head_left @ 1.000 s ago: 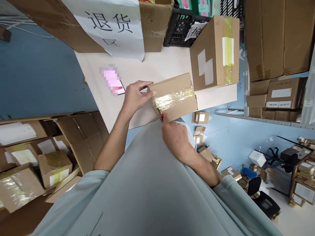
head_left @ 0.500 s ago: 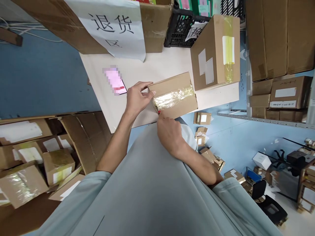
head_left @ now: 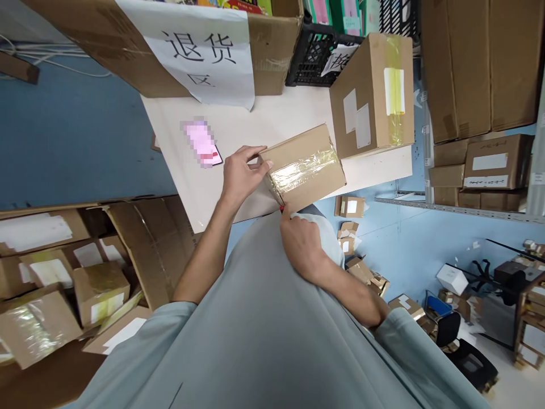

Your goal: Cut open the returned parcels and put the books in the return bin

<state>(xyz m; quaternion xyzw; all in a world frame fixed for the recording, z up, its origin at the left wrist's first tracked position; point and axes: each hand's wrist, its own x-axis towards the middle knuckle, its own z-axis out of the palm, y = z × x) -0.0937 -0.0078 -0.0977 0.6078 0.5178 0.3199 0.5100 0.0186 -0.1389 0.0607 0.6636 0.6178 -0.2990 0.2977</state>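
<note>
A taped cardboard box [head_left: 313, 182] lies tilted near the table's front edge, with shiny clear tape along its top. My left hand [head_left: 244, 173] grips its left end, thumb on top and fingers along the far corner. At the box's near left corner, my right hand [head_left: 302, 238] is closed around a small red cutter [head_left: 281, 208]. Only a bit of red and a thin dark tip of it show; the rest is hidden in the fingers. The index finger points toward the box's edge.
The white table [head_left: 170, 136] bears a phone [head_left: 203, 145], a large carton [head_left: 270, 62] with a paper sign, a black crate [head_left: 309, 62] and a tall taped box [head_left: 351, 119]. Parcels fill a big carton [head_left: 145, 238] at left. Shelved boxes [head_left: 489, 162] stand at right.
My right hand and the red cutter have shifted slightly right and down along the box's near left corner. The left hand keeps its grip. The whole view has shifted a little.
</note>
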